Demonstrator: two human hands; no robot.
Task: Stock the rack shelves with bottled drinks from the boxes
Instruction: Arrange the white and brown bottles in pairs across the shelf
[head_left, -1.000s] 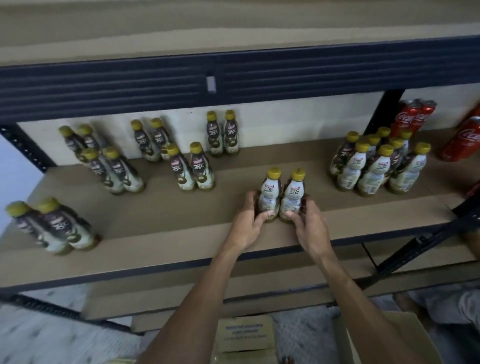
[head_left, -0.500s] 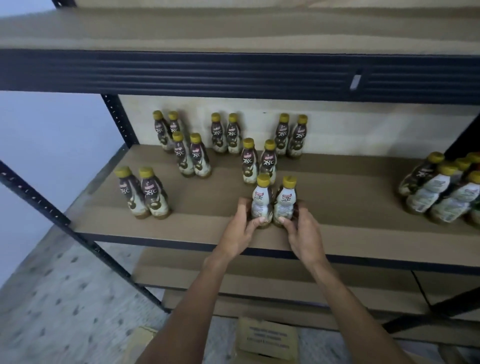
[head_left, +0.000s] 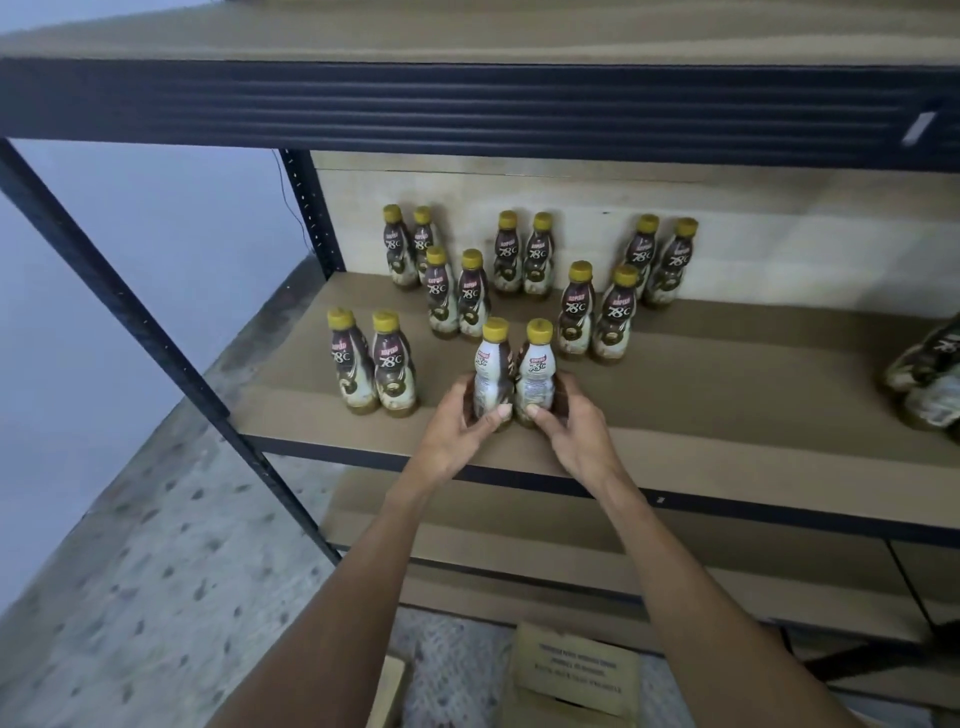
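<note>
The person stands at the rack with both arms stretched out to the middle shelf (head_left: 727, 410), where two bottles stand upright side by side near the front edge, touching each other. The left hand (head_left: 454, 434) grips the left bottle (head_left: 491, 366) low on its body, its fingers (head_left: 463, 387) curled round the outer side and the thumb laid across the front. The right hand (head_left: 574, 434) holds the right bottle (head_left: 535, 366) the same way, fingers (head_left: 565, 391) wrapped round the far side and thumb pressed on the label. Both bottles show a white label side and yellow caps, and their bases are hidden behind the hands, so I cannot tell whether they sit on the board or just above it. Just to their left stands a front pair (head_left: 371, 366) of brown bottles, apart from the hands. Behind them two more pairs stand mid-shelf, one at (head_left: 457, 299) and one at (head_left: 597, 317), and three pairs line the back panel (head_left: 779, 249). At the far right edge a blurred cluster (head_left: 930, 374) of bottles leans into view. A dark beam (head_left: 467, 104) of the shelf above runs overhead, and a black post (head_left: 130, 322) slants down on the left. Below the arms, a cardboard box (head_left: 576, 670) sits on the speckled floor (head_left: 130, 571).
</note>
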